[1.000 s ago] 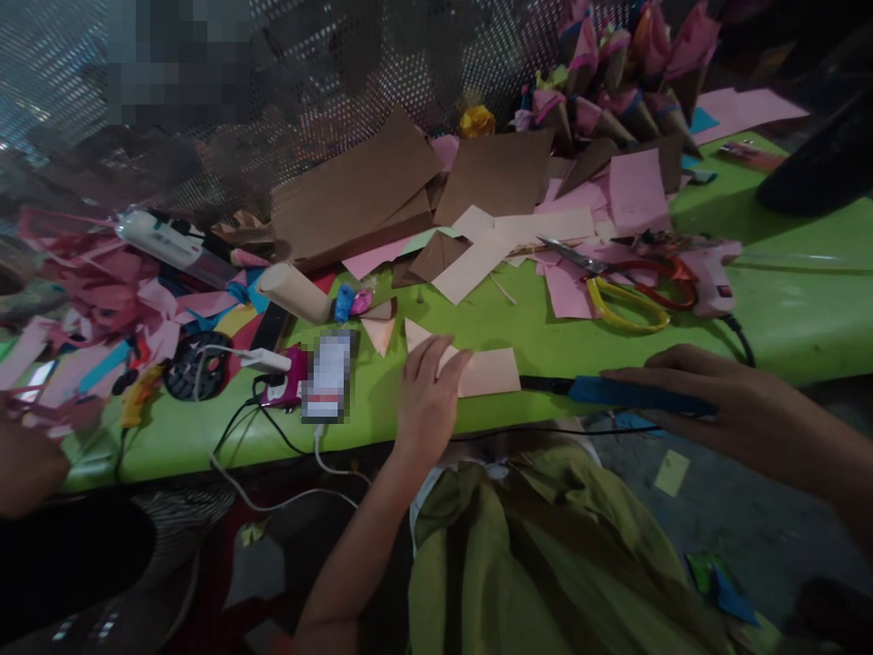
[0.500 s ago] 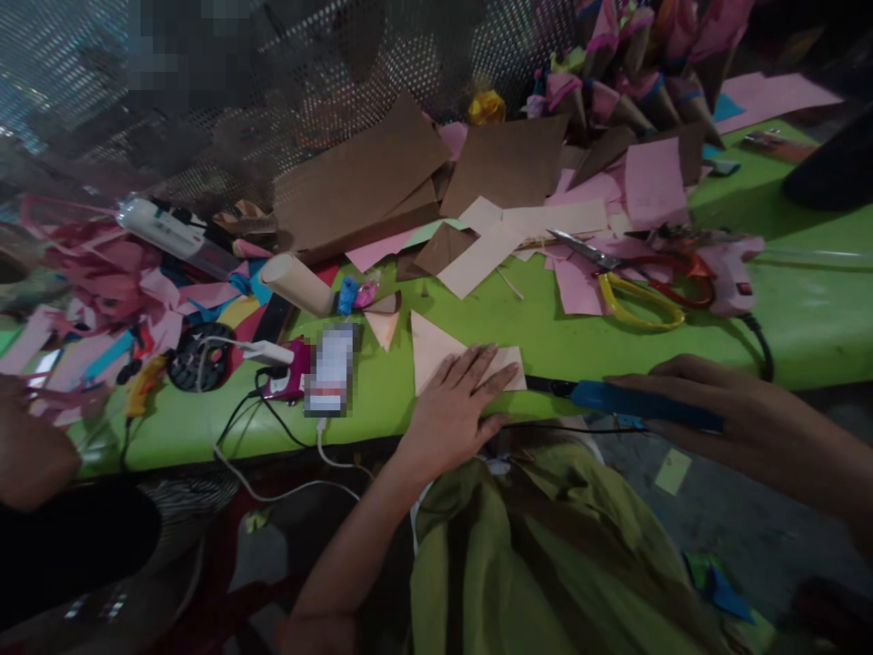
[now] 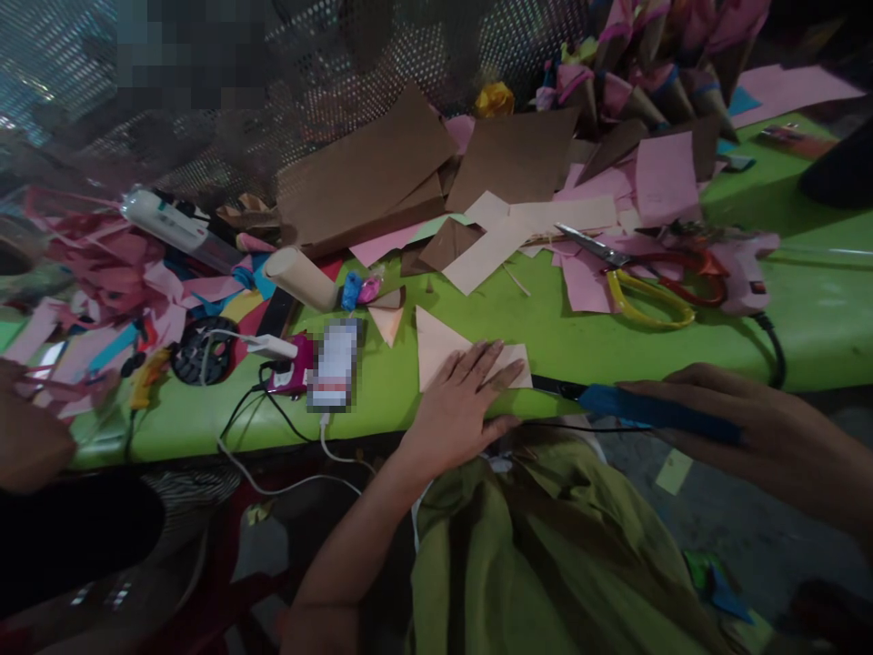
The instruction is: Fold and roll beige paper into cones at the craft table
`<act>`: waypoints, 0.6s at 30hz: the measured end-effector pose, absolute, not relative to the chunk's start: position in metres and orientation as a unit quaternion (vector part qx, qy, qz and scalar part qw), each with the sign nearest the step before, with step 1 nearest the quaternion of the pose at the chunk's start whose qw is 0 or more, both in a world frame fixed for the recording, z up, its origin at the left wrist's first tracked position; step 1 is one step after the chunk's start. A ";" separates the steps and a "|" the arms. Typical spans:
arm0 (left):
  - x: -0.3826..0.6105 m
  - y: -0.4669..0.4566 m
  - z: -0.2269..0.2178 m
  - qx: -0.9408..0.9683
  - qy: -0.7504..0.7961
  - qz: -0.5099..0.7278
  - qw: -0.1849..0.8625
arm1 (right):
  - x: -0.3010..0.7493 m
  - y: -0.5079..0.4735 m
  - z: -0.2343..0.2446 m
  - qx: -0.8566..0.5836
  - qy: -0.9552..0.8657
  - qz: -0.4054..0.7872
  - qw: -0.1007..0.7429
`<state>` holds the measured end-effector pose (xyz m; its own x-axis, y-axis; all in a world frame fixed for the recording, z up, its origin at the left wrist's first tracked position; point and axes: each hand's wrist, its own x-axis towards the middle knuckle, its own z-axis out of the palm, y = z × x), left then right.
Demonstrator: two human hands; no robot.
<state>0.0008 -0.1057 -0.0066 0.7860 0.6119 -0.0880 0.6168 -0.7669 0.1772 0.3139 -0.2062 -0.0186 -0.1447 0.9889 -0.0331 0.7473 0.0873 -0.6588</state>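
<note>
My left hand (image 3: pixel 464 400) lies flat with its fingers spread on a piece of pale peach paper (image 3: pixel 440 350), pressing it to the green tabletop near the front edge. In my right hand (image 3: pixel 757 418) is a blue-handled utility knife (image 3: pixel 655 409), lying nearly level. Its dark blade (image 3: pixel 556 387) points left and meets the right edge of the paper. Whether the blade tip goes into a fold there is hidden. Behind the paper lie scissors (image 3: pixel 651 309) with yellow and red handles.
A pink glue gun (image 3: pixel 747 273) lies at the right with its cord. A phone (image 3: pixel 334 364) on a white cable is at the left. Brown card sheets (image 3: pixel 368 173) and pink paper (image 3: pixel 667 177) spread along the back. Another person's hand (image 3: pixel 31 418) is at the far left.
The whole view has shifted slightly. My right hand and the utility knife have moved a little to the right relative to the paper. My left hand stays on the paper.
</note>
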 end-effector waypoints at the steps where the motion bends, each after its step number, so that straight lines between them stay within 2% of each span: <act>1: 0.001 -0.106 -0.006 0.940 0.327 -0.014 0.098 | 0.312 -0.205 -0.018 -0.615 -0.702 0.281 0.223; 18: 0.002 -0.106 -0.006 0.936 0.331 -0.016 0.117 | 0.300 -0.203 -0.030 -0.585 -0.706 0.323 0.234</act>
<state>0.0016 -0.1058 -0.0058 0.7799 0.6167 -0.1075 0.6241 -0.7531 0.2082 0.3002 -0.2028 -0.0298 -0.2071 0.9771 -0.0481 0.6748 0.1071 -0.7302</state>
